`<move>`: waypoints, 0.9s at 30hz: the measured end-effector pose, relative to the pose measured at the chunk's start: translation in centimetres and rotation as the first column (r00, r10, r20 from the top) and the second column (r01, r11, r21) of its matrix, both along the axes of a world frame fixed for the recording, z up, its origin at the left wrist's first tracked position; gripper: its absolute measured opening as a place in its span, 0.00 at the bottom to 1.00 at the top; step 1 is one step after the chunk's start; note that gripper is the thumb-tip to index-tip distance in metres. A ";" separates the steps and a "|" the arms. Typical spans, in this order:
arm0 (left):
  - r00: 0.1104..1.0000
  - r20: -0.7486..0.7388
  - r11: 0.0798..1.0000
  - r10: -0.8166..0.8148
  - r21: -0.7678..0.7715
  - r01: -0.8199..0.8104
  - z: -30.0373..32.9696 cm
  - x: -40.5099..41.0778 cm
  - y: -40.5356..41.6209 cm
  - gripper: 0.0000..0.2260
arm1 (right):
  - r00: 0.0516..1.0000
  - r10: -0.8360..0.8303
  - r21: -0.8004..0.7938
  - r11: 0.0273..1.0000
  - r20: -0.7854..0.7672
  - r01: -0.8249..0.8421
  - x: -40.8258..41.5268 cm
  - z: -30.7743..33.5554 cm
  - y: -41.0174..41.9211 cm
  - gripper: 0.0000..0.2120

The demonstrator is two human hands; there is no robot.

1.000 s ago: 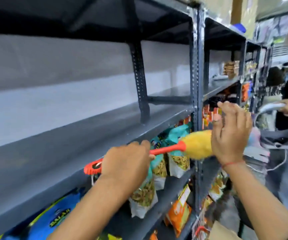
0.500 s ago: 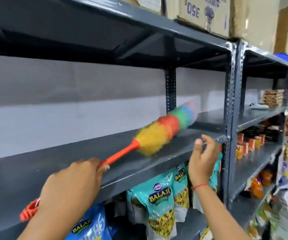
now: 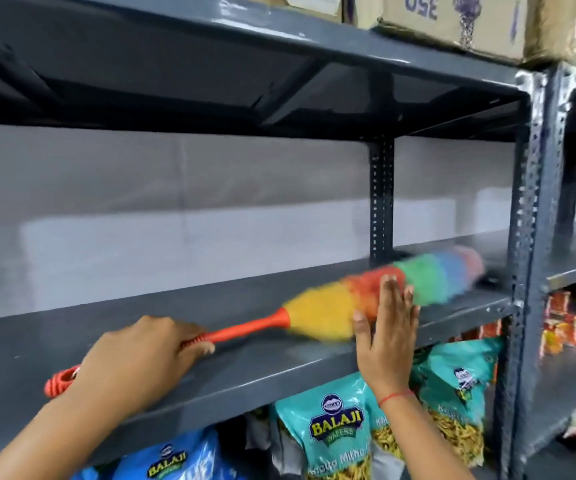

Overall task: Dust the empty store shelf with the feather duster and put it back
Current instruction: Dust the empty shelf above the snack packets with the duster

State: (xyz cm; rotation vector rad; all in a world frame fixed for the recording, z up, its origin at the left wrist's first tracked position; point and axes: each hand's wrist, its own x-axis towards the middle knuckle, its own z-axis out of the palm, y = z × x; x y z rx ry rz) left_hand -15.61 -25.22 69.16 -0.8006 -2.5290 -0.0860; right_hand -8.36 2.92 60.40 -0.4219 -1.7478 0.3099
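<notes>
Grey metal shelf [image 3: 279, 362] was bare. Your left hand [image 3: 134, 362] was clamped on the feather duster [image 3: 376, 299] handle, head lying blurred on the shelf. Your right hand [image 3: 386, 334] was flat, fingers spread, against the head.

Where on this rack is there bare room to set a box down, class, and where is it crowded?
Bare: the grey shelf behind the feather duster, from the left hand to the rear post. Crowded: under it, teal snack bags fill the tier; cardboard boxes sit on top; the right hand blocks the front edge.
</notes>
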 end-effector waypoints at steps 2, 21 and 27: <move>0.999 0.013 0.999 0.039 -0.018 -0.038 0.7 0.0 -0.4 0.16 | 1.000 0.007 -0.006 1.000 -0.002 -0.007 0.0 0.0 0.0 0.33; 0.989 0.096 0.950 0.109 0.282 -0.132 -0.3 -0.4 -8.9 0.11 | 0.996 0.003 -0.019 1.000 -0.093 -0.005 -0.4 -0.3 0.0 0.32; 0.969 0.085 0.967 0.233 0.086 -0.240 -2.0 -2.4 -18.5 0.06 | 0.993 0.036 -0.074 0.996 -0.108 -0.044 -0.3 -0.2 -0.6 0.38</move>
